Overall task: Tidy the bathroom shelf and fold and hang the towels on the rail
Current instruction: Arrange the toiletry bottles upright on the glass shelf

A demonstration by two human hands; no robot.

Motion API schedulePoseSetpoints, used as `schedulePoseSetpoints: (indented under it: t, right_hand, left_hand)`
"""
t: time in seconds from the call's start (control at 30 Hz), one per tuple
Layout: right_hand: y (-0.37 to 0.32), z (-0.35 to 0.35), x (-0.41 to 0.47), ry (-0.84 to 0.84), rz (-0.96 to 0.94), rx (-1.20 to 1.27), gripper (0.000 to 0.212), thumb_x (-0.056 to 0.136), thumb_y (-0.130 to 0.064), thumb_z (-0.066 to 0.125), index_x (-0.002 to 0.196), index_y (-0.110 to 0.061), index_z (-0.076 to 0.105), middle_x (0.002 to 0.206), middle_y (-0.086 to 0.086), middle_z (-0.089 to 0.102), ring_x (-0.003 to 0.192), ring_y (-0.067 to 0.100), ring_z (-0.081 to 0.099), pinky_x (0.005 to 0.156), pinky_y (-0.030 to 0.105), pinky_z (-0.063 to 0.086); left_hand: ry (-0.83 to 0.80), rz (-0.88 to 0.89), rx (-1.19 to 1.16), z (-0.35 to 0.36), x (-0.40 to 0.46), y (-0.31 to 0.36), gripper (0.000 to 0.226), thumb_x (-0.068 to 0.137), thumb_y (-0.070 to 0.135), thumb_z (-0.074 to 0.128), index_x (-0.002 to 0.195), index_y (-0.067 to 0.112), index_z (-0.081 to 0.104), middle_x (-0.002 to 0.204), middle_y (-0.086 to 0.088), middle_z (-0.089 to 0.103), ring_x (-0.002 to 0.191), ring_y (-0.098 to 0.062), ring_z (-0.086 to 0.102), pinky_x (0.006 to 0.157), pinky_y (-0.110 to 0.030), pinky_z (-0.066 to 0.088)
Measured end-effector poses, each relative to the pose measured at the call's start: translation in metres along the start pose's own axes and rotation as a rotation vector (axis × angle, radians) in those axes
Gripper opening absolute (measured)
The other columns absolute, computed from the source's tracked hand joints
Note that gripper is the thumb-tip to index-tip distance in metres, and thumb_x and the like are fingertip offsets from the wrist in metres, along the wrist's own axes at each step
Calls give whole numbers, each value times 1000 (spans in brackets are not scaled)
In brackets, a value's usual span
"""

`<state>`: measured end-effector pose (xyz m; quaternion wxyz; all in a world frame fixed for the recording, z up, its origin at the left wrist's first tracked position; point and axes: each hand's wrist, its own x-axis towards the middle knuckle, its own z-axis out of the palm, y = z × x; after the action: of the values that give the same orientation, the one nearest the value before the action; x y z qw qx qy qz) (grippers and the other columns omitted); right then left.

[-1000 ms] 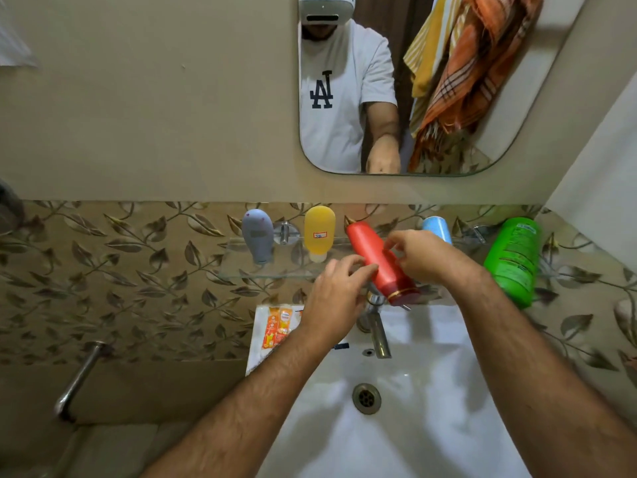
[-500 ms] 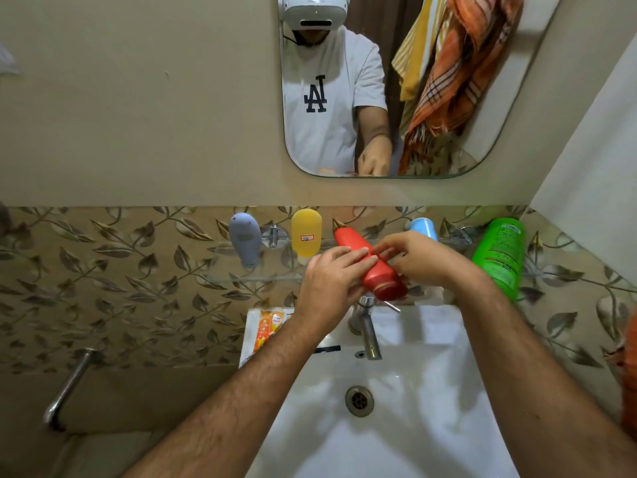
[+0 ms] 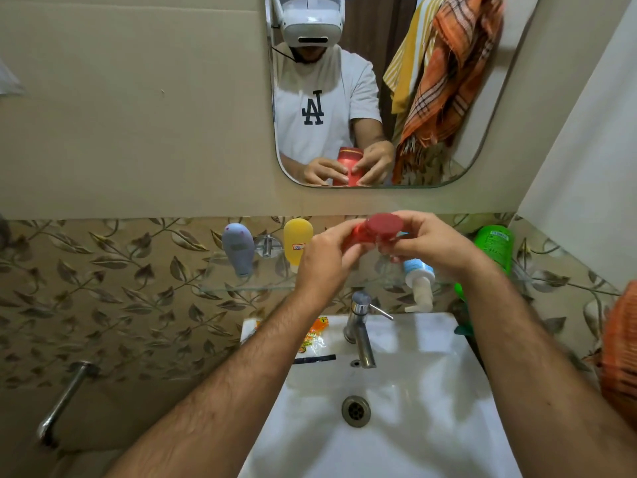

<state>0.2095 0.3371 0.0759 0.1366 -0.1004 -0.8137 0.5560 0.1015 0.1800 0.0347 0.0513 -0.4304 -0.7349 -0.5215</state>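
Two hands: both hold one red bottle (image 3: pixel 374 229) in the air above the glass shelf (image 3: pixel 241 288), its round flat end turned toward the camera.
Left hand (image 3: pixel 325 257): fingers curled round the left side of the red bottle, gripping it.
Right hand (image 3: pixel 431 243): fingers and thumb pinch the right side of the same bottle, near the flat end.
Shelf, left part: a grey-blue bottle (image 3: pixel 238 248) and a yellow bottle (image 3: pixel 297 241) sit side by side, apart from each other, with a chrome bracket (image 3: pixel 267 244) between them.
Shelf, right part: a blue-and-white pump bottle (image 3: pixel 418 281) shows under the right hand; a green bottle (image 3: pixel 494 246) stands at the far right, by the corner.
Mirror (image 3: pixel 482 139): reflects the red bottle between the two hands, and an orange checked towel (image 3: pixel 448 81) hanging bunched beside a yellow striped towel (image 3: pixel 408 63).
Basin (image 3: pixel 379 426): white, directly under the arms, with a chrome tap (image 3: pixel 360 327) at its back edge.
Basin ledge, left: an orange sachet (image 3: pixel 315 336), partly hidden by the left forearm.
Right edge: orange cloth (image 3: pixel 620 350), blurred.
Lower left wall: a chrome pipe (image 3: pixel 62 398).
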Motion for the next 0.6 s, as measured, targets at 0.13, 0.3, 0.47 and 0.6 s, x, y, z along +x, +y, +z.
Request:
schedulePoseSetpoints:
  t: [0.13, 0.3, 0.47, 0.6]
  right_hand:
    - [-7, 8, 11, 154, -53, -77, 27, 85, -14, 75, 108, -26, 70, 91, -9, 73, 73, -3, 63, 64, 21, 48]
    - [-5, 14, 25, 226, -56, -100, 27, 87, -3, 71, 113, -11, 67, 90, -3, 71, 65, -11, 62, 55, 6, 43]
    - [-1, 16, 33, 263, -43, -93, 25, 88, -7, 71, 112, -12, 67, 96, 2, 73, 77, 3, 64, 54, 10, 45]
    - [3, 18, 36, 270, -31, -95, 23, 88, -13, 72, 111, -15, 67, 97, 1, 73, 87, 14, 69, 60, 24, 50]
  left_hand:
    - [-6, -100, -61, 0, 25, 2, 30, 89, 29, 70, 118, 24, 68, 103, 7, 74, 93, -6, 67, 87, -37, 57]
    - [-3, -169, -76, 3, 39, -1, 29, 87, 37, 68, 112, 22, 69, 100, 7, 74, 92, -11, 69, 85, -42, 57]
    - [18, -213, -56, 1, 45, 2, 30, 90, 37, 67, 115, 20, 67, 103, 3, 73, 96, -15, 68, 87, -43, 57]
    - [15, -230, -31, -1, 46, 4, 31, 92, 38, 65, 117, 20, 67, 105, 3, 73, 98, -14, 68, 88, -42, 57]
